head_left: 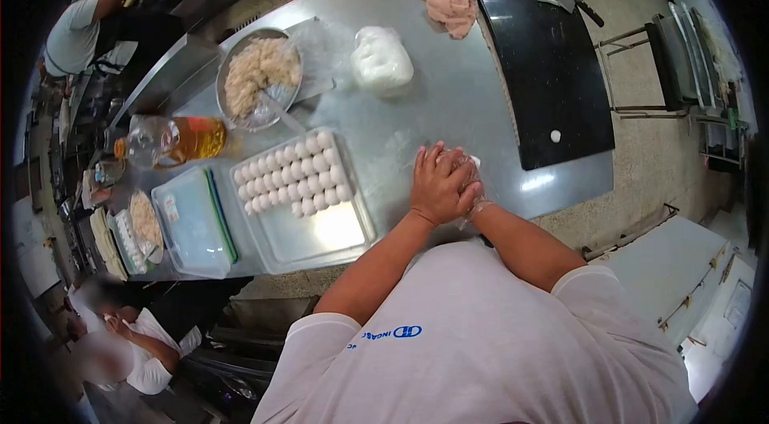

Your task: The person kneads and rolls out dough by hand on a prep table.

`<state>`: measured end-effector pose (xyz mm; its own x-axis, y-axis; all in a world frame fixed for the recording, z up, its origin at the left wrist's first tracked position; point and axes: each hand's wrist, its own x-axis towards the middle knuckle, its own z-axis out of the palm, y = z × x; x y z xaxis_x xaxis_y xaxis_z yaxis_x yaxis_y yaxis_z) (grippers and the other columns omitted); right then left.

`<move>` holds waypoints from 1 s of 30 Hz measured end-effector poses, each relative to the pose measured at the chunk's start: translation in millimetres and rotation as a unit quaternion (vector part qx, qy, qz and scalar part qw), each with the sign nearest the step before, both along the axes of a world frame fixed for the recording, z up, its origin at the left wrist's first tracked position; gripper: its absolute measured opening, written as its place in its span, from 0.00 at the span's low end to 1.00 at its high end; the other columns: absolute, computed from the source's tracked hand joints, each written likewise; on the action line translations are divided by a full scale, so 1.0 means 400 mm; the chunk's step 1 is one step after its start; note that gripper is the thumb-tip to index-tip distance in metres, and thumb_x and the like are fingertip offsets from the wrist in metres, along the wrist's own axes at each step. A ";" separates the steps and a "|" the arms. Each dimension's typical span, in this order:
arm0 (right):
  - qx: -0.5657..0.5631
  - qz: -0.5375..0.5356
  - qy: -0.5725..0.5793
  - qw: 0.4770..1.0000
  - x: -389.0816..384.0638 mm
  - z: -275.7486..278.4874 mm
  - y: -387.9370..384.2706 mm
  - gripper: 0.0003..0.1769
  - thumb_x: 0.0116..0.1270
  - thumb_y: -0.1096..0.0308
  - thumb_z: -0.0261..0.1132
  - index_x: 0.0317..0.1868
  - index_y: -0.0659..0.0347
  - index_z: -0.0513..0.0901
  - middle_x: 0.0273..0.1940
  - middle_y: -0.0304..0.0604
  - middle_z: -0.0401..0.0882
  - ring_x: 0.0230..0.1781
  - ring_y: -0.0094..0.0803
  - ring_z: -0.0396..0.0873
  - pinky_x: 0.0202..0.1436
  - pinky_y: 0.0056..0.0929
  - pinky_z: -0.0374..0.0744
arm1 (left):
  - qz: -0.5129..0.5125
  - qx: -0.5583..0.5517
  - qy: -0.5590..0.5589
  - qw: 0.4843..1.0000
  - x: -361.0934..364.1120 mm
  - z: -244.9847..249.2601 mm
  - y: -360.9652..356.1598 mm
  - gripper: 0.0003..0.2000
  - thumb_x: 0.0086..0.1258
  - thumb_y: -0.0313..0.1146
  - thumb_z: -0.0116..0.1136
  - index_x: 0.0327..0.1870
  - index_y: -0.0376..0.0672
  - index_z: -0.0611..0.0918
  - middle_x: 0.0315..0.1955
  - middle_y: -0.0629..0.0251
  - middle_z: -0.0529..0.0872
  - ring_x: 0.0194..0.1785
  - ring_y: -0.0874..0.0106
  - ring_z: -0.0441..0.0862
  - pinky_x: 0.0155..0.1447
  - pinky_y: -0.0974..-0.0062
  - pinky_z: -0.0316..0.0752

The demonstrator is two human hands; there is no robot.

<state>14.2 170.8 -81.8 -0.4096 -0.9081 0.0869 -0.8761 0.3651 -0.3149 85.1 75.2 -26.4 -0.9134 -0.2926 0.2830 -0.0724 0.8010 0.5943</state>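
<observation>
Pressing left hand to right hand, right of the tray, apparently around a white bit, mostly hidden.

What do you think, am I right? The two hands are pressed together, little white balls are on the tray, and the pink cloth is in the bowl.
Almost! The pink cloth isn't in the bowl: the head view shows it on the metal table, beside the black board. The left hand and right hand are pressed together, and little white balls are on the tray.
</observation>
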 end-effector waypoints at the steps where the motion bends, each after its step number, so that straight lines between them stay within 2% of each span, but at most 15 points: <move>1: 0.003 0.003 -0.013 1.000 -0.024 -0.006 -0.009 0.28 0.75 0.51 0.63 0.69 0.56 0.75 0.65 0.48 0.77 0.70 0.43 0.72 0.74 0.48 0.69 | 0.004 0.000 -0.007 1.000 -0.027 0.000 -0.007 0.20 0.65 0.52 0.68 0.54 0.54 0.90 0.63 0.61 0.83 0.72 0.47 0.73 0.77 0.39 0.62; 6: 0.016 0.029 -0.066 0.997 -0.148 -0.028 -0.036 0.31 0.75 0.49 0.62 0.72 0.56 0.73 0.70 0.49 0.72 0.74 0.44 0.68 0.77 0.49 0.65 | 0.010 -0.025 0.012 1.000 -0.148 -0.020 -0.035 0.19 0.63 0.51 0.70 0.51 0.54 0.90 0.61 0.63 0.84 0.69 0.48 0.76 0.73 0.43 0.68; 11: -0.023 0.051 -0.090 0.994 -0.223 -0.098 -0.038 0.34 0.76 0.47 0.61 0.75 0.55 0.71 0.75 0.50 0.68 0.78 0.45 0.64 0.81 0.50 0.62 | 0.041 -0.044 0.016 0.998 -0.213 -0.026 -0.037 0.17 0.64 0.48 0.70 0.50 0.52 0.90 0.58 0.64 0.86 0.65 0.49 0.79 0.69 0.50 0.73; 13: -0.043 0.059 -0.099 0.992 -0.223 -0.138 -0.035 0.36 0.76 0.46 0.61 0.77 0.55 0.70 0.77 0.50 0.67 0.79 0.46 0.63 0.82 0.51 0.60 | 0.042 0.024 -0.016 0.999 -0.217 -0.022 -0.035 0.17 0.66 0.48 0.68 0.52 0.52 0.90 0.58 0.61 0.87 0.67 0.47 0.78 0.71 0.47 0.70; 16: -0.065 0.065 -0.109 0.990 -0.206 -0.170 -0.028 0.37 0.76 0.45 0.61 0.78 0.55 0.69 0.80 0.51 0.64 0.82 0.46 0.60 0.84 0.51 0.58 | 0.066 -0.016 -0.044 0.997 -0.225 -0.009 -0.010 0.19 0.69 0.46 0.67 0.58 0.51 0.89 0.58 0.60 0.88 0.70 0.48 0.77 0.75 0.48 0.68; 19: -0.116 0.044 -0.065 0.990 -0.169 -0.158 -0.005 0.37 0.76 0.45 0.60 0.78 0.55 0.69 0.80 0.50 0.65 0.82 0.47 0.61 0.84 0.51 0.58 | 0.091 -0.194 -0.202 0.956 -0.262 0.088 0.078 0.21 0.71 0.45 0.66 0.62 0.50 0.87 0.62 0.58 0.86 0.73 0.50 0.76 0.80 0.50 0.64; 20: -0.128 0.039 -0.058 0.989 -0.136 -0.158 0.013 0.36 0.76 0.45 0.60 0.78 0.55 0.70 0.80 0.49 0.65 0.82 0.47 0.61 0.84 0.51 0.58 | 0.064 -0.205 -0.195 0.957 -0.281 0.107 0.108 0.23 0.73 0.42 0.65 0.68 0.50 0.84 0.65 0.55 0.85 0.75 0.52 0.76 0.81 0.57 0.66; 22: -0.147 0.061 -0.047 0.986 -0.078 -0.124 0.110 0.37 0.74 0.47 0.63 0.77 0.56 0.70 0.78 0.51 0.67 0.80 0.50 0.64 0.83 0.52 0.61 | -0.005 -0.068 -0.114 0.991 -0.343 0.092 0.187 0.23 0.73 0.39 0.66 0.68 0.49 0.83 0.67 0.53 0.84 0.75 0.51 0.76 0.79 0.58 0.70; 23: -0.157 0.090 -0.040 0.983 -0.058 -0.058 0.195 0.38 0.73 0.48 0.66 0.77 0.57 0.70 0.76 0.53 0.70 0.78 0.52 0.66 0.82 0.53 0.63 | -0.037 0.004 -0.069 0.997 -0.379 0.077 0.234 0.23 0.73 0.38 0.66 0.68 0.48 0.83 0.68 0.52 0.83 0.75 0.50 0.76 0.77 0.58 0.71; 24: -0.167 0.120 -0.034 0.978 -0.035 0.014 0.283 0.40 0.71 0.49 0.69 0.77 0.58 0.70 0.74 0.54 0.72 0.77 0.54 0.69 0.81 0.54 0.65 | -0.052 0.013 -0.058 0.997 -0.409 0.056 0.287 0.21 0.73 0.35 0.66 0.66 0.47 0.84 0.67 0.52 0.83 0.72 0.48 0.78 0.74 0.58 0.74; 25: -0.190 0.092 -0.182 0.960 -0.016 0.075 0.372 0.40 0.70 0.48 0.71 0.75 0.59 0.71 0.73 0.55 0.73 0.77 0.54 0.69 0.80 0.53 0.66 | -0.065 0.019 -0.044 0.997 -0.439 0.036 0.335 0.19 0.73 0.33 0.66 0.64 0.45 0.85 0.66 0.51 0.83 0.69 0.46 0.79 0.71 0.57 0.77; 26: -0.207 0.065 -0.325 0.921 0.005 0.108 0.466 0.40 0.69 0.46 0.72 0.74 0.61 0.73 0.72 0.55 0.74 0.77 0.54 0.69 0.80 0.52 0.67 | -0.065 0.011 -0.083 0.994 -0.461 0.015 0.373 0.17 0.73 0.32 0.65 0.62 0.44 0.86 0.64 0.50 0.84 0.66 0.45 0.81 0.70 0.56 0.78; 28: -0.172 0.008 -0.276 0.946 0.058 0.025 0.642 0.38 0.66 0.46 0.75 0.67 0.63 0.79 0.67 0.56 0.79 0.76 0.53 0.70 0.79 0.51 0.69 | -0.059 -0.006 -0.164 0.985 -0.474 -0.015 0.413 0.13 0.73 0.31 0.64 0.56 0.42 0.88 0.61 0.49 0.85 0.60 0.43 0.83 0.67 0.53 0.79; 30: -0.178 -0.081 -0.303 0.933 0.053 0.040 0.812 0.29 0.65 0.50 0.78 0.57 0.62 0.84 0.59 0.55 0.84 0.68 0.53 0.77 0.72 0.50 0.75 | -0.019 0.016 -0.152 0.988 -0.458 -0.003 0.436 0.10 0.74 0.29 0.61 0.52 0.43 0.90 0.54 0.50 0.86 0.56 0.46 0.85 0.63 0.52 0.80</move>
